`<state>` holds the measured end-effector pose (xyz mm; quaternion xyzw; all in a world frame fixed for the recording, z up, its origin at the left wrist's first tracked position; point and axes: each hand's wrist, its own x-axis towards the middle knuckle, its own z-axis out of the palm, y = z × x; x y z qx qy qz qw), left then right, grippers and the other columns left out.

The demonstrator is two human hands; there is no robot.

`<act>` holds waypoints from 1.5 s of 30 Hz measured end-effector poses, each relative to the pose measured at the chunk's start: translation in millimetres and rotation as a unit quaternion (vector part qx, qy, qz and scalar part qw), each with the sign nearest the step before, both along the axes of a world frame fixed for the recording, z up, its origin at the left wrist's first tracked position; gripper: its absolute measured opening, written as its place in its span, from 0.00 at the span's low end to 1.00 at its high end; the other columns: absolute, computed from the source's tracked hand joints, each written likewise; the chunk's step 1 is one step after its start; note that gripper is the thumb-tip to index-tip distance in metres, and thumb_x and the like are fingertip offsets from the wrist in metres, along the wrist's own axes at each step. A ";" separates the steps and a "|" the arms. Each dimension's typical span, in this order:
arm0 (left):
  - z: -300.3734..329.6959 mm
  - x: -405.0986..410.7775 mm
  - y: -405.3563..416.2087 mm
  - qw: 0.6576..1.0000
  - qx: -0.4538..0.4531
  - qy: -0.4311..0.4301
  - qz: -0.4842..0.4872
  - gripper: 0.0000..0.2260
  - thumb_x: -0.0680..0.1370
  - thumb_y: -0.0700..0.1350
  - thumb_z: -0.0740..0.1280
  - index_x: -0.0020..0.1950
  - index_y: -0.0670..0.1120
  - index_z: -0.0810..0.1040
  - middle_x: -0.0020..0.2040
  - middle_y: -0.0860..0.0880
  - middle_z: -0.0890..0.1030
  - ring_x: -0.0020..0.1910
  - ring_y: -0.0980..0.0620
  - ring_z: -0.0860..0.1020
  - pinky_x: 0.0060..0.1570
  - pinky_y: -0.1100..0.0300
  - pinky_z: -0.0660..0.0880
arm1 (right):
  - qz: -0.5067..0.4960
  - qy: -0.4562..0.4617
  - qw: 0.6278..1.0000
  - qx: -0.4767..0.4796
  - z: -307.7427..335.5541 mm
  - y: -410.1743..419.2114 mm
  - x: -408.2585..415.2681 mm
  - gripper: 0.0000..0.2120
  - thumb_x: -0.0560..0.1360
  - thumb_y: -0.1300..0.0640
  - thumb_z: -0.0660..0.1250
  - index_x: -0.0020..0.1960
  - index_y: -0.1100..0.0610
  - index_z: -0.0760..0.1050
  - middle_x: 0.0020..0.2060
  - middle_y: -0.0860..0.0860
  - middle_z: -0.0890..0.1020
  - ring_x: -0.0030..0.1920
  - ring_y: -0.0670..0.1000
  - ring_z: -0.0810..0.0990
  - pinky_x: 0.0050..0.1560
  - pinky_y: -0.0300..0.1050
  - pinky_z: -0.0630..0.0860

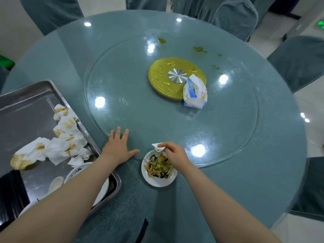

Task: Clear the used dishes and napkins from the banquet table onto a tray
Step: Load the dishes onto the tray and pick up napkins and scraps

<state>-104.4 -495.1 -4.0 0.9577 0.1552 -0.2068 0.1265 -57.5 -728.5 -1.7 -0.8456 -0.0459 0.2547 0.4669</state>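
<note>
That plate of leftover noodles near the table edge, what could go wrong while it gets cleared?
1. The plate still holds noodles and dark sauce; tilting it on the way to the tray could spill them.
2. The right hand pinches a small napkin right above the food, so it may soak up sauce and drip.
3. The tray is already crowded with stained napkins.

Both forearms bare, no sleeves, rings or watch visible.

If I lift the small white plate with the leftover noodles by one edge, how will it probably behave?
The plate looks thin and disposable, so it may bend when held by one edge. The noodles and dark sauce lie loose on it and could slide off if it tilts. It seems light, so a push across the glossy table may make it skid.
</note>
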 end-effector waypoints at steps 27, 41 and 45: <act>12.2 -58.2 -83.0 0.913 -0.325 -0.066 0.238 0.26 0.79 0.42 0.62 0.76 0.42 0.60 0.73 0.42 0.61 0.70 0.44 0.65 0.67 0.55 0.64 | -0.106 -0.011 0.984 0.143 12.8 -8.8 -82.9 0.16 0.77 0.67 0.61 0.49 0.52 0.84 0.48 0.45 0.85 0.52 0.44 0.81 0.54 0.42 0.77; -3.4 -57.5 -83.9 0.888 -0.354 0.000 0.294 0.20 0.73 0.47 0.69 0.63 0.46 0.69 0.57 0.45 0.78 0.53 0.46 0.78 0.51 0.53 0.77 | -0.231 0.051 0.953 0.192 30.9 -7.6 -71.8 0.15 0.77 0.67 0.59 0.53 0.56 0.81 0.46 0.49 0.84 0.44 0.45 0.81 0.43 0.38 0.77; -10.7 -59.9 -79.7 0.864 -0.390 -0.003 0.317 0.14 0.63 0.48 0.68 0.47 0.49 0.74 0.49 0.47 0.81 0.47 0.45 0.81 0.48 0.47 0.81 | -0.263 0.095 0.937 0.209 26.3 -6.8 -74.4 0.13 0.76 0.67 0.60 0.54 0.57 0.80 0.46 0.52 0.84 0.45 0.51 0.81 0.44 0.43 0.76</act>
